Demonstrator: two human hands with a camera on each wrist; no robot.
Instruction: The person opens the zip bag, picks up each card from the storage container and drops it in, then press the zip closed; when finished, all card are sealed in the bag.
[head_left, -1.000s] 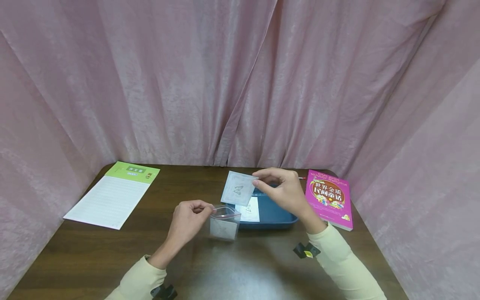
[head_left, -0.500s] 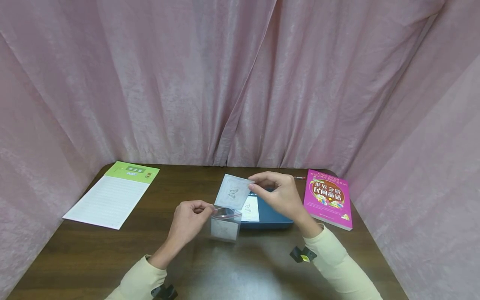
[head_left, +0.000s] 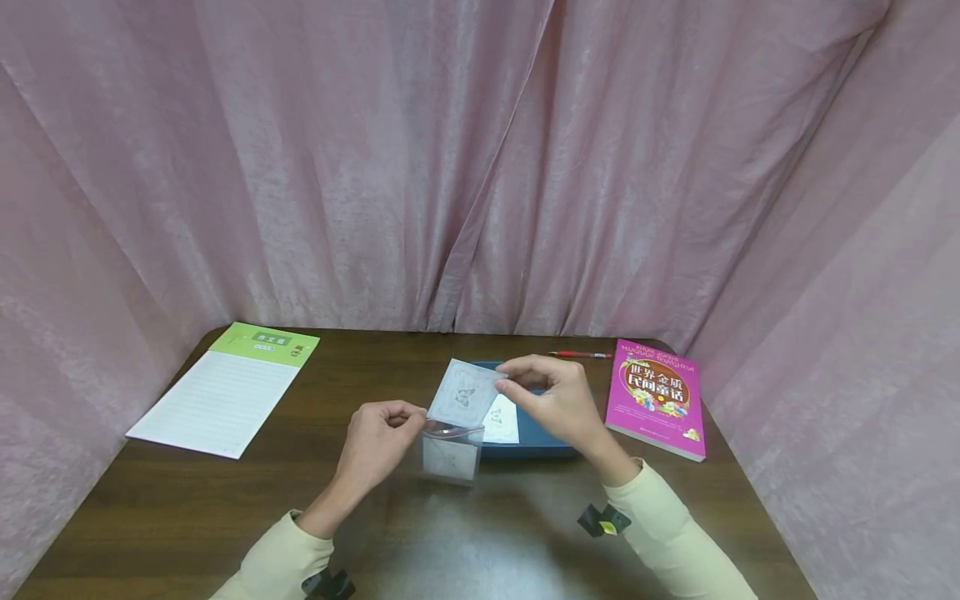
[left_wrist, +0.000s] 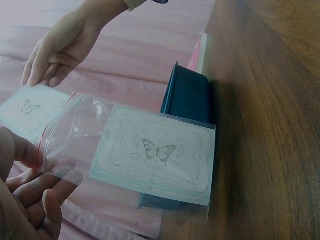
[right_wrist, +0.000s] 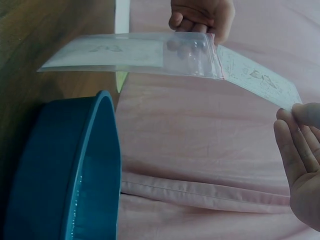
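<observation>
A clear zip bag [left_wrist: 82, 125] with a red seal line hangs from my left hand [head_left: 381, 442], which pinches it by the corner of its mouth. Inside the bag lies a pale card [left_wrist: 157, 152] printed with a butterfly. My right hand [head_left: 558, 400] pinches a second butterfly card [head_left: 465, 393] by its upper right corner. That card's lower edge meets the bag's mouth; how far it reaches inside is hard to tell. Behind them, another butterfly card [head_left: 501, 419] shows at the blue tray [head_left: 536, 451], partly hidden by the bag and the held card.
A pink book [head_left: 660, 396] lies at the right, with a red pen [head_left: 581, 355] beside it near the table's back edge. On the left is a writing pad [head_left: 225, 400] with a green top. Pink curtains [head_left: 337, 167] enclose the table.
My right hand has brought its card down and slightly left, to the bag's mouth. The red pen has come into fuller view. My left hand has stayed almost still.
</observation>
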